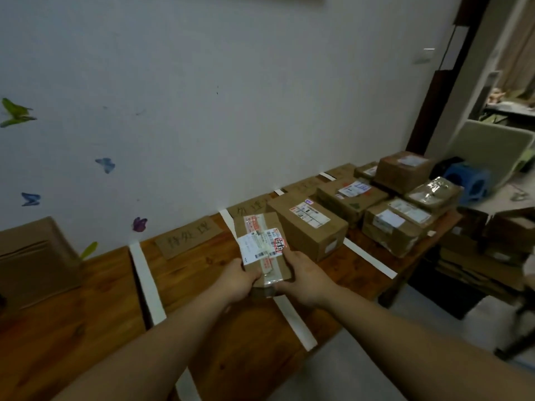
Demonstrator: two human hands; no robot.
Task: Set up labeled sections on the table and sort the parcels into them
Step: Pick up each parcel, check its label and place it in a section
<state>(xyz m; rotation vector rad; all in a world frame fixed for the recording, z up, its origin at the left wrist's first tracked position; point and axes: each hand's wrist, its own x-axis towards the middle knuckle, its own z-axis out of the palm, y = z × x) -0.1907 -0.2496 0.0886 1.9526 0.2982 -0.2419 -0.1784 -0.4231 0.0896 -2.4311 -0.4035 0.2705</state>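
Observation:
A small brown parcel (262,244) with white shipping labels and clear tape is held above the wooden table (72,328). My left hand (237,279) grips its near left corner and my right hand (304,276) grips its near right side. White tape strips (146,285) divide the table into sections. Handwritten cardboard labels (188,235) lie along the wall, one per section. A larger parcel (309,224) stands in the section just right of the held one. Several more parcels (402,198) are piled further right.
A brown cardboard piece (31,256) leans against the wall at the far left. Butterfly stickers (105,164) dot the white wall. Beyond the table's right end stand a blue stool (469,180), flattened boxes (477,256) on the floor and an open doorway.

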